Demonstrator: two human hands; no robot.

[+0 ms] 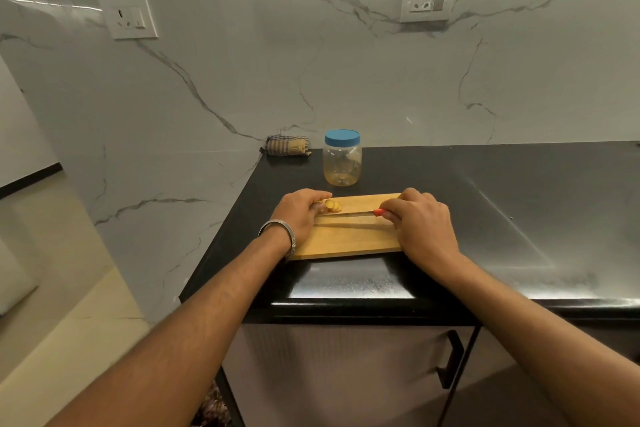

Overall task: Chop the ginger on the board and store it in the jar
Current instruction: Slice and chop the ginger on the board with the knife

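The ginger [333, 205] is yellow, partly cut into thin round slices, and lies at the far left end of the wooden chopping board [349, 236], which lies flat on the black desk [485, 201]. Just behind the board stands an upright clear plastic jar [342, 163] with its blue lid [342, 138] on. A knife with a red handle [378, 212] lies across the board, its blade [349, 214] pointing toward the ginger.

A glossy black desk [485, 204] carries a wooden chopping board [353, 236], a blue-lidded plastic jar [342, 158] behind it, and a folded checked cloth [286, 146] near the wall.
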